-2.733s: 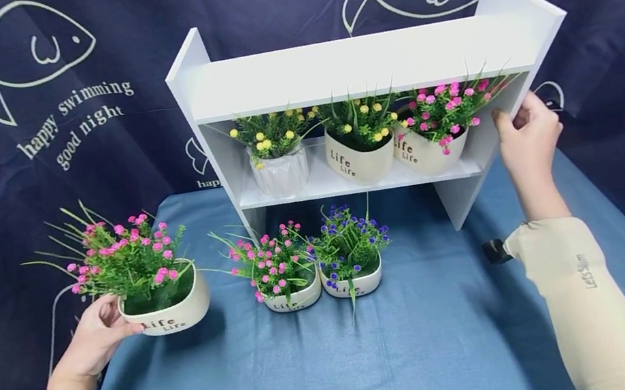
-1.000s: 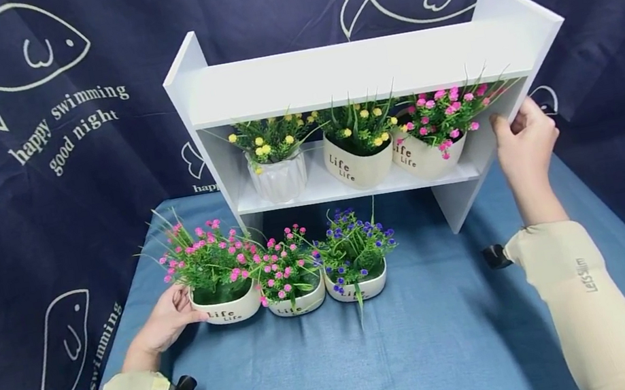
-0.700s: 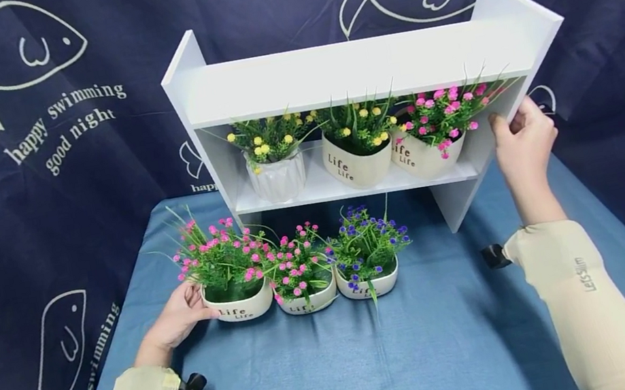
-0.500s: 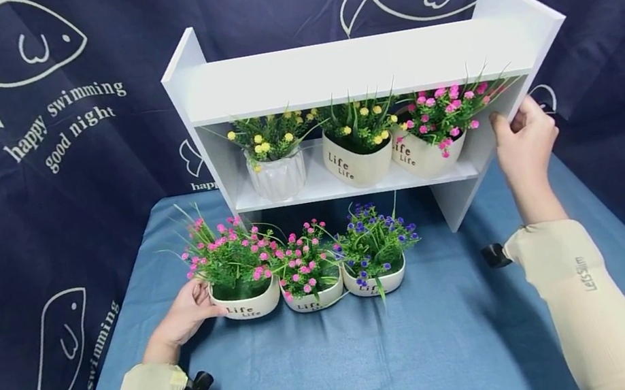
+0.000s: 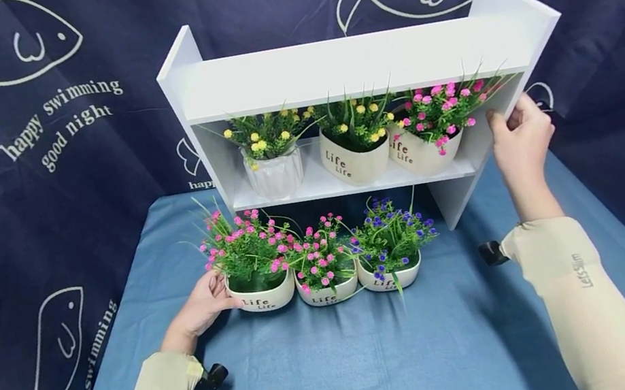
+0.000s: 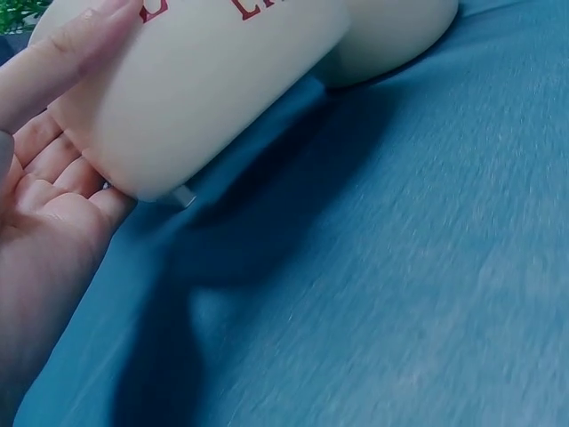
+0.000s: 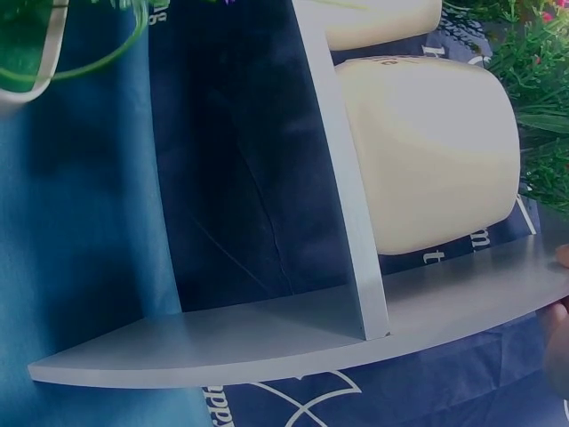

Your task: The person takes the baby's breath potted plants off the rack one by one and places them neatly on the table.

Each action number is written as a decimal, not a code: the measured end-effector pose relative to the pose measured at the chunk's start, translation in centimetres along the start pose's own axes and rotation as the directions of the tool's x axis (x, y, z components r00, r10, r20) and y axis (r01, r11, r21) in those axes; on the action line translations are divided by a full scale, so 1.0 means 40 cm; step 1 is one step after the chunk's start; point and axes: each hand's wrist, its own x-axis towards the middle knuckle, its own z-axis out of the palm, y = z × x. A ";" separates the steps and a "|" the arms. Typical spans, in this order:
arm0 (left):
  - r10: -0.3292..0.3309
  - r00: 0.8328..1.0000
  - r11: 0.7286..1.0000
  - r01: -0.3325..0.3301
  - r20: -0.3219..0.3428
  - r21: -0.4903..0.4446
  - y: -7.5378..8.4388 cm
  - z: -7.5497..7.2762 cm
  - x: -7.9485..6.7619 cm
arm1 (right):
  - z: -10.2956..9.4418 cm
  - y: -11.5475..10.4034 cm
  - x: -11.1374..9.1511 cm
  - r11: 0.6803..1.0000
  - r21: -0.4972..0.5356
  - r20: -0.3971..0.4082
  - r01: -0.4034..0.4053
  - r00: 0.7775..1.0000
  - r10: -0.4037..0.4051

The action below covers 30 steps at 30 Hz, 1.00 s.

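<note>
My left hand (image 5: 202,308) grips the left side of a cream flowerpot (image 5: 272,295) with pink flowers, thumb on the front and fingers behind. In the left wrist view a small clear foot (image 6: 184,196) shows under that pot, with shadow beneath. Right beside it stands a second pink-flowered pot (image 5: 329,294), then a blue-flowered pot (image 5: 409,273), in a row before the shelf. My right hand (image 5: 522,139) pinches the right side panel of the white shelf (image 5: 353,67); the right wrist view shows only fingertips (image 7: 558,334) at that panel.
On the shelf's middle board stand a white ribbed pot (image 5: 276,177) and a cream pot (image 5: 355,163), both with yellow flowers, and a pink-flowered cream pot (image 5: 426,155) at the right. A blue cloth (image 5: 342,369) covers the table; a dark fish-print curtain (image 5: 70,194) hangs behind.
My left hand has brought its pink-flowered pot from the left, lowered it to the row's end and moved right; the other two row pots have slid right too. My right hand stays on the shelf.
</note>
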 end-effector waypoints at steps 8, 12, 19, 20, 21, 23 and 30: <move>-0.042 0.999 0.999 0.042 -0.004 0.007 -0.011 0.027 0.030 | 0.000 -0.004 -0.001 1.000 0.019 0.014 -0.005 1.000 0.004; -0.064 0.998 0.998 0.064 -0.010 0.012 -0.014 0.039 0.043 | 0.000 -0.009 -0.001 1.000 -0.020 0.017 -0.005 1.000 0.005; -0.081 0.997 0.996 0.081 -0.010 0.029 -0.010 0.062 0.069 | -0.002 -0.009 -0.001 1.000 -0.018 0.018 -0.003 1.000 0.004; -0.087 0.996 0.996 0.087 -0.009 0.029 -0.012 0.065 0.073 | -0.002 -0.008 -0.001 1.000 -0.011 0.015 -0.003 1.000 0.003; -0.092 0.996 0.995 0.092 -0.009 0.030 -0.014 0.067 0.078 | -0.003 -0.006 -0.001 1.000 -0.006 0.014 -0.002 1.000 0.002; -0.101 0.995 0.994 0.101 -0.007 0.030 -0.019 0.070 0.085 | -0.004 -0.004 -0.001 1.000 0.005 0.016 -0.003 1.000 0.003; -0.097 0.995 0.995 0.096 0.022 0.010 -0.036 0.091 0.101 | -0.003 -0.002 0.000 1.000 0.022 0.013 -0.001 1.000 0.000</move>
